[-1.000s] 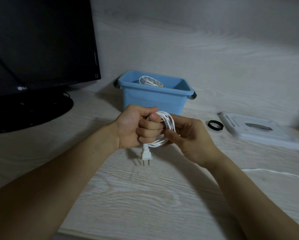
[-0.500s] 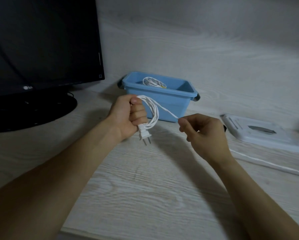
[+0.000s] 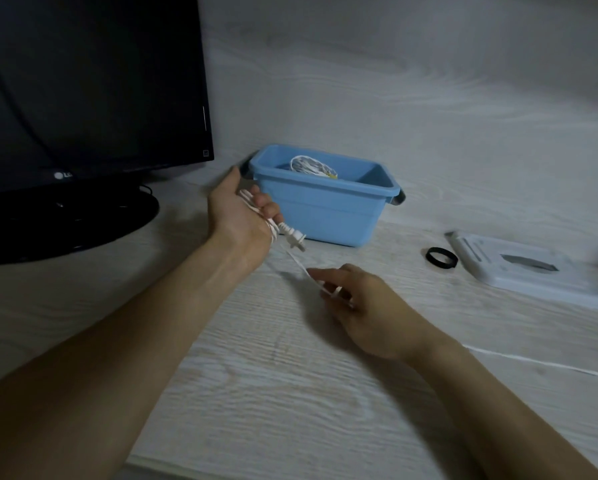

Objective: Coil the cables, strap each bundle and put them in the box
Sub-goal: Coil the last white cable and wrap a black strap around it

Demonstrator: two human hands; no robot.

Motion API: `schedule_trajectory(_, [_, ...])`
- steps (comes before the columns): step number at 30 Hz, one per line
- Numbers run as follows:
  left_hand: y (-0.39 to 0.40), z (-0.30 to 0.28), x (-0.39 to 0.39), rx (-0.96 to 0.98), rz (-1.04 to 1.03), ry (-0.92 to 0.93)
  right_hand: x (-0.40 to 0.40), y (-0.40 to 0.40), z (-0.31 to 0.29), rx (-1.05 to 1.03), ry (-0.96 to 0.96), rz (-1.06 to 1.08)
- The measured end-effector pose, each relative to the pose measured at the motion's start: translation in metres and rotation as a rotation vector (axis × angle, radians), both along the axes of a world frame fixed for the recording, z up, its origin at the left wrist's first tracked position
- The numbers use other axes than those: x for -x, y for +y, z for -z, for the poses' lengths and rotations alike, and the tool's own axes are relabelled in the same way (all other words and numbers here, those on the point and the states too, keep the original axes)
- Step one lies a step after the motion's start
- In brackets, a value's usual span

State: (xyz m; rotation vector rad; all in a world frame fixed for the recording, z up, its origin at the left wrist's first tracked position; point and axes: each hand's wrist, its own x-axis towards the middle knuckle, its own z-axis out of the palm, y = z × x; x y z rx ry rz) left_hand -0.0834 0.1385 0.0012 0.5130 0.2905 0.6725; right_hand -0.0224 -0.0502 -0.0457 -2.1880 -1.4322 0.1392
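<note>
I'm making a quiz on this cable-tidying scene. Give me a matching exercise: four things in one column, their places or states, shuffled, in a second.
Things:
1. white plug
2. black ring
3. coiled cable bundle
4. white lid

Places or states:
A. inside the blue box
B. lying flat at the far right
C. dangling below the left hand
D. on the desk just left of the lid

Pairs: 1-C, 2-D, 3-A, 4-B

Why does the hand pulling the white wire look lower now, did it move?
Yes. The right hand moved down toward the person, away from the blue box, pulling the white cable out longer.
</note>
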Motion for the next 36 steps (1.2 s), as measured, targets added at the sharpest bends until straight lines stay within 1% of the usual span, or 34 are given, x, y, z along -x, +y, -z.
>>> schedule_trajectory(3, [-0.004,0.0,-0.001,-0.142,-0.053,0.022,0.002,0.001,-0.002,-0.104,0.052,0.01])
schedule_trajectory(5, [-0.007,0.001,-0.002,-0.219,-0.07,0.023,0.004,0.0,-0.003,-0.151,0.098,-0.022])
schedule_trajectory(8, [-0.014,0.006,-0.004,-0.428,-0.021,0.019,0.009,-0.001,-0.006,-0.286,0.257,-0.088])
schedule_trajectory(10, [-0.021,0.01,-0.004,-0.602,0.058,0.035,0.01,-0.002,-0.009,-0.391,0.298,-0.109])
schedule_trajectory(12, [-0.03,0.015,-0.003,-0.745,0.155,0.078,0.008,-0.003,-0.012,-0.472,0.315,-0.126])
schedule_trajectory(15, [-0.042,0.017,0.001,-0.897,0.294,0.123,0.008,0.0,-0.012,-0.574,0.321,-0.118])
schedule_trajectory(17, [-0.047,0.019,0.004,-1.048,0.333,0.145,0.007,0.001,-0.013,-0.652,0.31,-0.092])
schedule_trajectory(19, [-0.049,0.02,0.008,-1.174,0.339,0.162,0.006,-0.001,-0.016,-0.726,0.272,-0.029])
schedule_trajectory(22, [-0.051,0.017,0.016,-1.271,0.432,0.179,0.005,-0.006,-0.022,-0.804,0.228,0.096])
schedule_trajectory(24, [-0.053,0.014,0.019,-1.278,0.514,0.179,0.005,-0.008,-0.024,-0.806,0.19,0.156])
schedule_trajectory(27, [-0.049,0.011,0.019,-1.228,0.548,0.259,0.004,-0.008,-0.024,-0.792,0.151,0.219])
schedule_trajectory(29, [-0.045,0.012,0.018,-1.214,0.611,0.304,0.002,-0.007,-0.022,-0.781,0.154,0.24])
schedule_trajectory(31, [-0.043,0.012,0.019,-1.142,0.729,0.333,0.0,-0.007,-0.022,-0.766,0.17,0.251])
schedule_trajectory(33, [-0.042,0.011,0.019,-1.061,0.807,0.308,-0.002,-0.009,-0.023,-0.754,0.207,0.239])
schedule_trajectory(36, [-0.041,0.01,0.018,-1.013,0.767,0.33,-0.003,-0.012,-0.026,-0.738,0.219,0.201])
